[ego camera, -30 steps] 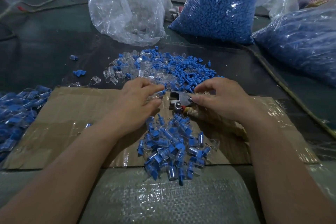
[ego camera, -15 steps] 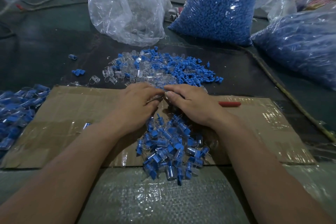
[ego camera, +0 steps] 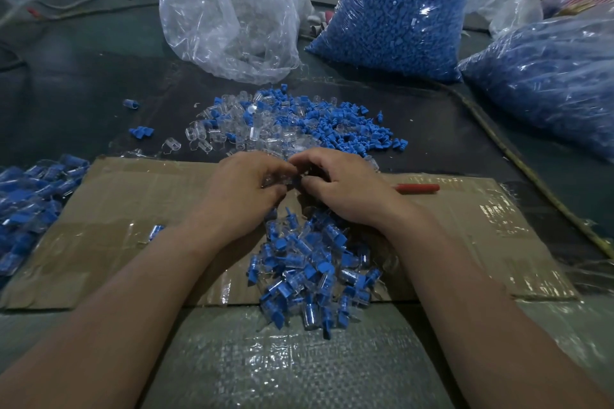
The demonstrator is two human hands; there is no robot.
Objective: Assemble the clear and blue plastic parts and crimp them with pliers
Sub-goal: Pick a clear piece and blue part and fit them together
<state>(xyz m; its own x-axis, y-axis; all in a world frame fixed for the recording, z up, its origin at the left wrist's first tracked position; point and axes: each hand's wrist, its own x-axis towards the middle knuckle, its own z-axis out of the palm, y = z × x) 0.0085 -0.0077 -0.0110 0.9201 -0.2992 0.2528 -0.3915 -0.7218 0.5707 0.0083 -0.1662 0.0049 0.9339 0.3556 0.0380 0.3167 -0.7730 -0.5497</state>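
Thumb and forefinger tips of both hands meet over a small clear part (ego camera: pixel 290 180) with a trace of blue at its edge; the left hand (ego camera: pixel 246 191) has its fingers curled in and pinches the part from its side, and the right hand (ego camera: pixel 347 188), fingers bent just as tightly, pinches at the same piece from the other side, though how the part sits under those fingertips is too hidden to tell. Both hands hover low over the far edge of a taped cardboard sheet (ego camera: pixel 109 226), knuckles up, wrists angled inward. Just beside the right hand the pliers (ego camera: pixel 419 188) lie on the cardboard, only a red handle showing, the head hidden behind the hand. Beneath and nearer than the hands a heap of joined pieces (ego camera: pixel 312 272), clear shells with blue inserts, spills off the cardboard onto a woven plastic sheet (ego camera: pixel 282 365). Beyond the fingers, on the dark table (ego camera: pixel 66 83), the loose clear and blue parts (ego camera: pixel 299 129) lie in a mixed scatter, a few strays off to its left. A second heap of joined pieces (ego camera: pixel 30 206) sits at the left edge. Farther back stand a crumpled clear bag (ego camera: pixel 232 13), a full bag of blue parts (ego camera: pixel 395 10) and, on the right, another blue-filled bag (ego camera: pixel 551 80)
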